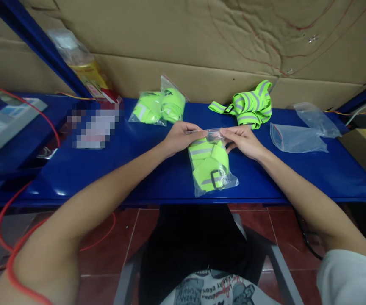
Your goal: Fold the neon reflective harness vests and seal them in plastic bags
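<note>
Squarely between both hands' fingers (198,132): bagged strap (210,165).

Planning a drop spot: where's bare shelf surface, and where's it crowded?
Bare blue shelf lies between the blurred patch and the bagged belt held by left hand and right hand; another patch sits front right, below the empty bags. The back edge is crowded: filled bags, loose belt.
</note>
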The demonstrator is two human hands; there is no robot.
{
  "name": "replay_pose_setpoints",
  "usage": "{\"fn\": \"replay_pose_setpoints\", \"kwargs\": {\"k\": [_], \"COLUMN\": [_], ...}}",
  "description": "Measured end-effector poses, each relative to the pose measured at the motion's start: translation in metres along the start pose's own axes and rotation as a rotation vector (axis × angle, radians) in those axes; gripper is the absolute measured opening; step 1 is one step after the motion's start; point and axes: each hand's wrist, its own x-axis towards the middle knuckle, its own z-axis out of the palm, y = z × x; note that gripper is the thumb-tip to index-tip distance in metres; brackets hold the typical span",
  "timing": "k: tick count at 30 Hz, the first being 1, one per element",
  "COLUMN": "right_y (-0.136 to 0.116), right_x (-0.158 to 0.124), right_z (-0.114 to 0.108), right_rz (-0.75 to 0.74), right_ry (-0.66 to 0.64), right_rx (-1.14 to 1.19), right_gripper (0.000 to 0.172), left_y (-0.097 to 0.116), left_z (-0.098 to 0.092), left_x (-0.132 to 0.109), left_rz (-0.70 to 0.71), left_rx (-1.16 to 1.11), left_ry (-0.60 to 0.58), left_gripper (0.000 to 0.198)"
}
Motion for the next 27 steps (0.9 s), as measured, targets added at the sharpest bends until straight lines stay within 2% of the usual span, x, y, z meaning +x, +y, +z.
{"fn": "replay_pose_setpoints", "kwargs": {"k": [2, 5, 7, 8, 10, 12, 14, 17, 19, 20, 22, 24, 27], "right_y": [-0.003, -0.008, -0.008, -0.007, 0.000, 0.009, 0.015, 0.013, 0.009, 0.008, 0.010, 0.015, 0.019], "right_x": [-0.002, -0.005, -0.006, -0.006, -0.003, 0.002, 0.007, 0.009, 0.009, 0.009, 0.011, 0.015, 0.018], "right_z": [0.001, -0.001, -0.002, -0.002, 0.000, 0.003, 0.005, 0.004, 0.001, -0.001, -0.008, -0.017, -0.032], "right_rz": [0.057, 0.162, 0.180, 0.164, 0.098, 0.018, -0.035, -0.045, -0.038, -0.048, -0.109, -0.224, -0.397], "right_ry": [-0.027, -0.162, -0.238, -0.242, -0.166, -0.031, 0.060, 0.016, -0.067, -0.087, -0.039, 0.111, 0.303], "right_rx": [0.026, 0.028, -0.025, -0.049, -0.043, 0.043, 0.159, 0.251, 0.185, 0.120, -0.043, -0.250, -0.628], "right_gripper": [0.061, 0.061, 0.058, 0.057, 0.057, 0.062, 0.069, 0.067, 0.066, 0.067, 0.067, 0.062, 0.045], "left_y": [-0.002, -0.005, -0.006, -0.007, -0.006, -0.003, 0.000, 0.002, 0.001, 0.000, -0.003, -0.007, -0.014], "left_z": [0.000, -0.001, -0.003, -0.004, -0.007, -0.008, -0.005, 0.004, 0.011, 0.013, 0.013, 0.006, -0.017], "left_x": [0.001, 0.005, 0.009, 0.011, 0.014, 0.013, 0.009, -0.002, -0.007, -0.008, -0.007, -0.001, 0.013], "left_rz": [0.063, 0.133, 0.148, 0.138, 0.081, 0.006, -0.054, -0.042, 0.017, 0.057, 0.148, 0.252, 0.373], "left_rx": [-0.014, -0.067, -0.130, -0.171, -0.256, -0.305, -0.266, -0.111, -0.040, -0.010, 0.067, 0.172, 0.345], "left_ry": [0.063, 0.169, 0.229, 0.252, 0.260, 0.198, 0.066, -0.113, -0.123, -0.087, 0.041, 0.200, 0.387], "left_gripper": [0.035, 0.038, 0.040, 0.043, 0.051, 0.060, 0.070, 0.079, 0.071, 0.066, 0.060, 0.060, 0.061]}}
